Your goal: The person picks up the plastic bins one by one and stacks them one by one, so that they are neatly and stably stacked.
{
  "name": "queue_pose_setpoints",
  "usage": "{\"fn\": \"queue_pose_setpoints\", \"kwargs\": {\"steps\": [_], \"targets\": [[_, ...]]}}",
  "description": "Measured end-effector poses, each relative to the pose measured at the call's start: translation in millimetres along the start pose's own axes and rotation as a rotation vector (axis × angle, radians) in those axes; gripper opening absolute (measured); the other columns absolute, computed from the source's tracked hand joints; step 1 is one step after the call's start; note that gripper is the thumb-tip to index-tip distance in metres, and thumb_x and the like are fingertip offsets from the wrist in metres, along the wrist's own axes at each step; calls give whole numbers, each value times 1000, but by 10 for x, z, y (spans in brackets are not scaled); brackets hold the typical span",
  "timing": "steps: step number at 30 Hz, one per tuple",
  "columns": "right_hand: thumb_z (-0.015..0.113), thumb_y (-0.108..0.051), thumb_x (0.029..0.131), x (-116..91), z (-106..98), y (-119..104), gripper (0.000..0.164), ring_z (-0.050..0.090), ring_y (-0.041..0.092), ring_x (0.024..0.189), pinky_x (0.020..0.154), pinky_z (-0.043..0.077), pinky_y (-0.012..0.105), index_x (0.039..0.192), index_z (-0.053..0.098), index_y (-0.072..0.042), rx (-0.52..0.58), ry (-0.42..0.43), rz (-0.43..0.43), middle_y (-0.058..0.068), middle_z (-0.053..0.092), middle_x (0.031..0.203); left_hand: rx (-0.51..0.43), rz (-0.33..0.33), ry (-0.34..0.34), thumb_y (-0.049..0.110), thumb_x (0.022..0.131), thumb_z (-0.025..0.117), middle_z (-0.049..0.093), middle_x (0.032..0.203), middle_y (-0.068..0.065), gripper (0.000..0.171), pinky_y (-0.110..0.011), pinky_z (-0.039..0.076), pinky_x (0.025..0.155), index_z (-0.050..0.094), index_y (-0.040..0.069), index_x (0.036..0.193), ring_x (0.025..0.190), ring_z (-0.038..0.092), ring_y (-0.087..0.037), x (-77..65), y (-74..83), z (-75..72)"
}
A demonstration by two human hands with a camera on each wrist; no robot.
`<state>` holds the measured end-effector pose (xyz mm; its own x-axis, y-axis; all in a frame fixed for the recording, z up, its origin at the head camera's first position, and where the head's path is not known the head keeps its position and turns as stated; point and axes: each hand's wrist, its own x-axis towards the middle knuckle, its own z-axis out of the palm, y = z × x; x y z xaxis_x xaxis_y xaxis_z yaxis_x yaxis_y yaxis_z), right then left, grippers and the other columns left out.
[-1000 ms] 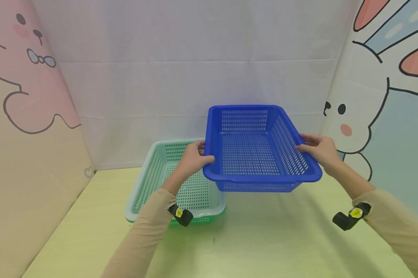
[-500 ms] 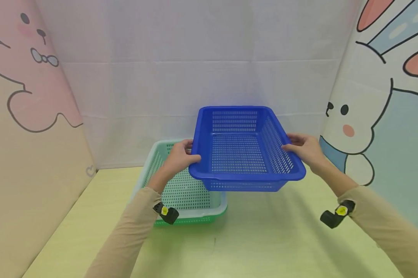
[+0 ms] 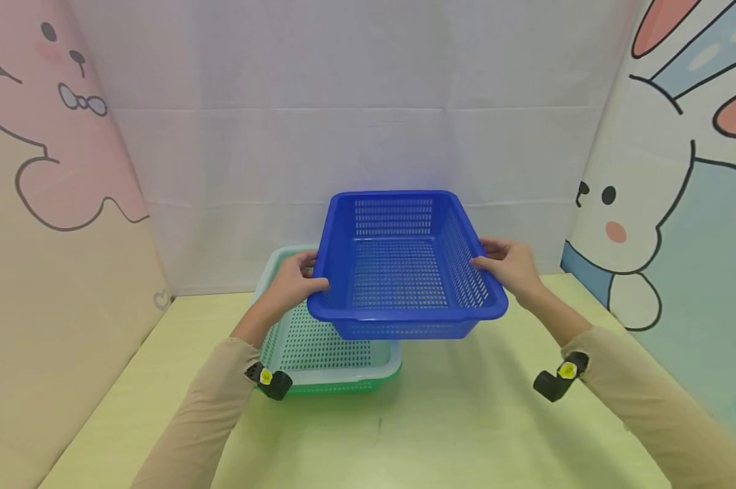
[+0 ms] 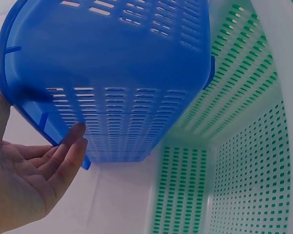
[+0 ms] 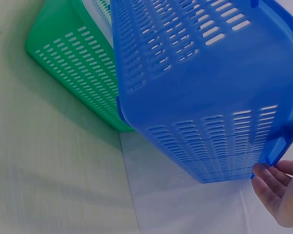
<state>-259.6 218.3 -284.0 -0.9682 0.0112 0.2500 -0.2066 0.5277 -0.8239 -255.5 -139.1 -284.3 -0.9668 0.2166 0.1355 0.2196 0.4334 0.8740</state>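
Note:
A blue perforated plastic basket (image 3: 404,314) is held up in the air between both hands, tipped slightly toward me, with nothing inside. My left hand (image 3: 291,282) grips its left rim, thumb on top and fingers beneath; the left wrist view shows those fingers (image 4: 66,163) under the rim by the slotted wall. On the opposite rim, my right hand (image 3: 511,268) pinches in the same way, its fingertips (image 5: 268,178) below the edge. Lower left stands a whitish basket (image 3: 368,374) nested in a green basket (image 3: 343,389), partly hidden behind the blue one and my left hand.
The nested baskets stand on a pale yellow-green table (image 3: 441,421). White cloth (image 3: 368,122) hangs behind the table. Printed panels with a pink animal (image 3: 80,163) and a white rabbit (image 3: 637,176) close off the left and right sides.
Both hands have carried the blue basket leftward, so that it now overlaps more of the nested baskets. The grip on each rim looks the same.

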Motion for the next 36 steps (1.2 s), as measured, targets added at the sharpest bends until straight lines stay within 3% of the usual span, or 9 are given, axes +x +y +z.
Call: {"fn": "queue_pose_setpoints", "kwargs": {"steps": [7, 16, 29, 36], "targets": [[64, -9, 81, 62, 201, -91, 53, 56, 33, 102, 71, 46, 11, 127, 46, 9, 70, 4, -21, 27, 56, 115, 24, -18, 21, 6, 78, 57, 45, 129, -23, 66, -45, 47, 87, 30, -4, 138, 111, 51, -36, -57, -92, -198], [64, -7, 80, 109, 434, -207, 52, 57, 34, 103, 88, 47, 40, 127, 47, 9, 116, -4, -9, 26, 57, 114, 25, -30, 32, 6, 80, 55, 41, 131, -26, 67, -49, 44, 89, 26, -5, 139, 115, 46, -39, -195, -167, -405], [63, -5, 79, 91, 739, -408, 51, 57, 31, 101, 86, 48, 38, 126, 48, 7, 219, 4, 17, 23, 58, 112, 63, -39, 60, 7, 80, 57, 43, 130, -27, 64, -49, 43, 90, 32, -5, 137, 114, 46, -40, -318, -358, -701], [63, -3, 80, 65, 845, -481, 50, 58, 32, 100, 84, 50, 38, 126, 48, 8, 244, 4, -3, 24, 58, 111, 59, -28, 86, 8, 81, 56, 44, 129, -27, 63, -43, 46, 87, 32, -4, 138, 112, 48, -39, -377, -386, -809]]}}
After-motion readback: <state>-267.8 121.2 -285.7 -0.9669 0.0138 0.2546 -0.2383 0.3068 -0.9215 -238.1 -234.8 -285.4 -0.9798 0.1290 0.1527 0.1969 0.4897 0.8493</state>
